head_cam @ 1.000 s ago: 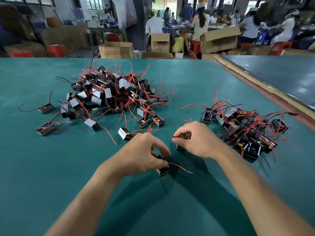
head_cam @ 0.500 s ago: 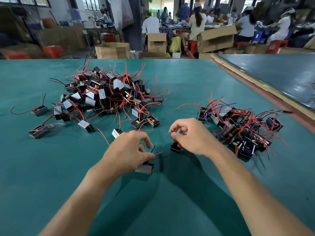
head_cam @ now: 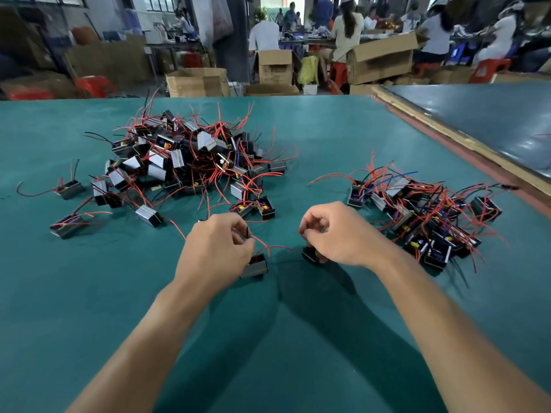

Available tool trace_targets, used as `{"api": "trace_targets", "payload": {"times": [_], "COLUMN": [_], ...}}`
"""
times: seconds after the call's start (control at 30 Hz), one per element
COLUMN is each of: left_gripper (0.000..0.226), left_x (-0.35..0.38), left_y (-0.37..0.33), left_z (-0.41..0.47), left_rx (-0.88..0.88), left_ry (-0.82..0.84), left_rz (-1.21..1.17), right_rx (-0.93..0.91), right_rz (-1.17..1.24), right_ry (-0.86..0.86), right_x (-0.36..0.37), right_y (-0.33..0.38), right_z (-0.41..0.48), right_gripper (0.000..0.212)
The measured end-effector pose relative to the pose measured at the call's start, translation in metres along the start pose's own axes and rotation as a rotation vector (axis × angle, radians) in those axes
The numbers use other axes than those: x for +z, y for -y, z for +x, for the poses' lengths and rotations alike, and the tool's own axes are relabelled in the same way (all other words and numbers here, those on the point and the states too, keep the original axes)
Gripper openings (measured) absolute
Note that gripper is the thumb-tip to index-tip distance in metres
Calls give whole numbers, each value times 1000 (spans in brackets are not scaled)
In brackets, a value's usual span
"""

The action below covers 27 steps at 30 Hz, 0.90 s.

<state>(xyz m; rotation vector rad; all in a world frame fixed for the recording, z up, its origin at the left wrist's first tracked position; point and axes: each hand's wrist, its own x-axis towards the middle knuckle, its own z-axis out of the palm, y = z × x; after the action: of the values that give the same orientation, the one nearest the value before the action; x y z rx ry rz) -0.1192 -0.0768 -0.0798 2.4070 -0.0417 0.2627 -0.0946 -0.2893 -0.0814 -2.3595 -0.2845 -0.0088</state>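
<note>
Moved: the left hand (head_cam: 217, 248) and its boxed module (head_cam: 255, 267) have slid up the table (head_cam: 89, 293) towards the big heap; the right hand (head_cam: 338, 236) has barely shifted.
Left hand: knuckles up, fingers curled, gripping the module's near end; the module rests on the table, grey side showing.
Red lead (head_cam: 269, 247): arcs from that module towards the right hand.
Right hand: fingers curled tight, pinching the wiring of a second module (head_cam: 310, 254) half hidden under the palm.
Left of hands: stray modules (head_cam: 67, 226), apart.
Beyond: large heap (head_cam: 190, 162) of wired modules, close to the left knuckles.
Right: smaller heap (head_cam: 423, 216), beside the right wrist.
</note>
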Motion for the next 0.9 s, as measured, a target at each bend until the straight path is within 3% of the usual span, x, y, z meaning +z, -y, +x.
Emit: {"api": "trace_targets", "payload": {"times": [0.3, 0.5, 0.7, 0.9], "left_gripper": [22, 18, 7, 12], "left_x": [1, 2, 3, 10], "left_y": [2, 1, -5, -2], "left_z": [0, -2, -8, -7], "left_rx": [49, 198, 347, 322], "left_ry": [49, 123, 181, 119], "left_rz": [31, 128, 127, 161], "right_rx": [-49, -59, -82, -63], "right_rz": [-83, -54, -46, 14], "right_ry": [213, 323, 320, 236], "right_x": [1, -2, -3, -3], "right_y": [7, 14, 12, 8], "right_z": [-6, -9, -10, -8], "right_gripper": [30, 29, 31, 27]}}
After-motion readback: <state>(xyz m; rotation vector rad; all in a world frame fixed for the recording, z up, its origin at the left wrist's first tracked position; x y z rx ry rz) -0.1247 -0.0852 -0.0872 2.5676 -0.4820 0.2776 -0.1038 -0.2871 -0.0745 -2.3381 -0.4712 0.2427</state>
